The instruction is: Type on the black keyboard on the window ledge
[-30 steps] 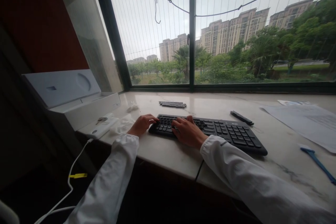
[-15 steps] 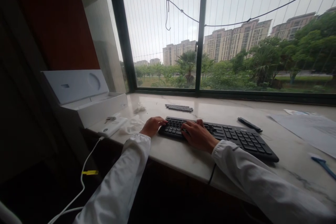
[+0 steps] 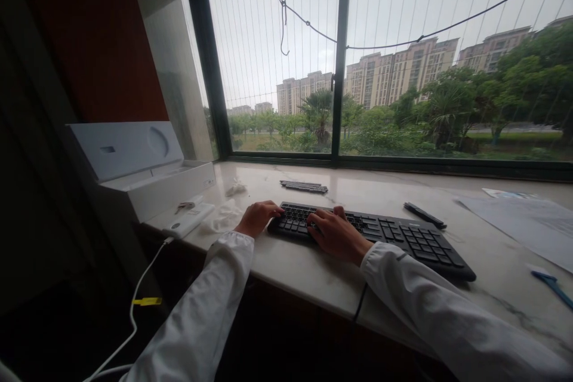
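Observation:
A black full-size keyboard [image 3: 425, 243] lies at a slant on the marble-patterned sill. My left hand [image 3: 258, 218] is at its left end, fingers reaching over the edge onto the leftmost keys. Over the letter keys rests my right hand [image 3: 336, 234], its fingers bent and apart, with fingertips down on the keys and partly hidden. Neither hand grasps anything that I can see. Behind the keyboard lies a bundle of thin dark strips [image 3: 304, 187], and a similar dark strip piece [image 3: 424, 215] sits behind the number pad.
An open white box [image 3: 156, 185] stands at the left, with a white power strip [image 3: 190, 221] and keys [image 3: 184, 207] before it. Crumpled tissue [image 3: 221, 216] lies beside my left hand. Papers [image 3: 519, 224] and a blue-handled tool [image 3: 553, 286] are at the right. The window [image 3: 277, 59] rises behind.
The view has shifted slightly. Both hands stay at nearly the same places on the keyboard, with only slight finger movement at most.

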{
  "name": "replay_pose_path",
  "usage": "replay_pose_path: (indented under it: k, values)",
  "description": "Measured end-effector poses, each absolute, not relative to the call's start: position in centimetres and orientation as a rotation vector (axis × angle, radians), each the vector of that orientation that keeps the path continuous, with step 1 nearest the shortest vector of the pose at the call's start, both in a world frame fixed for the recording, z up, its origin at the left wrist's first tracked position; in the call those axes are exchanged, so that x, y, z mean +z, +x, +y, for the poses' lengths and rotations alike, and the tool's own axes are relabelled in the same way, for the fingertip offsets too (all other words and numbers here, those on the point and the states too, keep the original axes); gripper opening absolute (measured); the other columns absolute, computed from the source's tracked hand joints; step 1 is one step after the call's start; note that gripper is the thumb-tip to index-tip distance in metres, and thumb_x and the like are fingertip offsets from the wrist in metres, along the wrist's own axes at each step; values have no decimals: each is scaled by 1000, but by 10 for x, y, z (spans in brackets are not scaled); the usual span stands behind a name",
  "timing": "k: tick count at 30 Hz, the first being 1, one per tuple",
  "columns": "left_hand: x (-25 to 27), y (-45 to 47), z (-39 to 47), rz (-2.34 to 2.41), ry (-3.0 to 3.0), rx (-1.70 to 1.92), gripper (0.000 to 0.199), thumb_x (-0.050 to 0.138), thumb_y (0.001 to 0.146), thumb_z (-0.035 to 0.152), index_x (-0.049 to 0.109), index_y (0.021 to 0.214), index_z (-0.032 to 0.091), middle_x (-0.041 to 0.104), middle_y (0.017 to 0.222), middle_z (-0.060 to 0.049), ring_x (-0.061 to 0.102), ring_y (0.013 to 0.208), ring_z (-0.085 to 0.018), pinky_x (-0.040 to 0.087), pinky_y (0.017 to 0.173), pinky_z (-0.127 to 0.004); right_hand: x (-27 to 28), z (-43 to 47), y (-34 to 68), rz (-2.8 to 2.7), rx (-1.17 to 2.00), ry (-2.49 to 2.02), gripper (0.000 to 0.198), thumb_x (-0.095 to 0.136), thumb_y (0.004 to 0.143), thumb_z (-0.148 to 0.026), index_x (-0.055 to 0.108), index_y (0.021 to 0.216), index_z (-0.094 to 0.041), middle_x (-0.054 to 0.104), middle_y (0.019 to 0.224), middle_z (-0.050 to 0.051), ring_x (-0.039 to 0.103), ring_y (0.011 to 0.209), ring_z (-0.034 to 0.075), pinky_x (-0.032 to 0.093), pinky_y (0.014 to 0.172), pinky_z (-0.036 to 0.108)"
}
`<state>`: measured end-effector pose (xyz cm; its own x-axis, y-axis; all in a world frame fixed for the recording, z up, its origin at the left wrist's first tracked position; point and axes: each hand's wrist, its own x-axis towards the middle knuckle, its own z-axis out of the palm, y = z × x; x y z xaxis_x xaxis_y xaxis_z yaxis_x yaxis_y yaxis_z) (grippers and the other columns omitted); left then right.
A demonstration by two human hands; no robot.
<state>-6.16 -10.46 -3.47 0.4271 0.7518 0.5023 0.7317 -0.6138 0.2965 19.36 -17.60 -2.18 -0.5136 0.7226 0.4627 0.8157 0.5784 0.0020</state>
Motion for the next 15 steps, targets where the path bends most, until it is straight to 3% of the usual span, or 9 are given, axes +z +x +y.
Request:
replay_pose_path:
  k: [15]
  values:
    - [-28,-57,-109,1503,2634,848,19,58,88,31,76,94,28,74,95,0,66,84,-17,46,72,-25,-22,-176,194,-2403,-303,-1243,22,43,96,-30,61,102,-19,63,98,6,58,83,18,27,92,40]
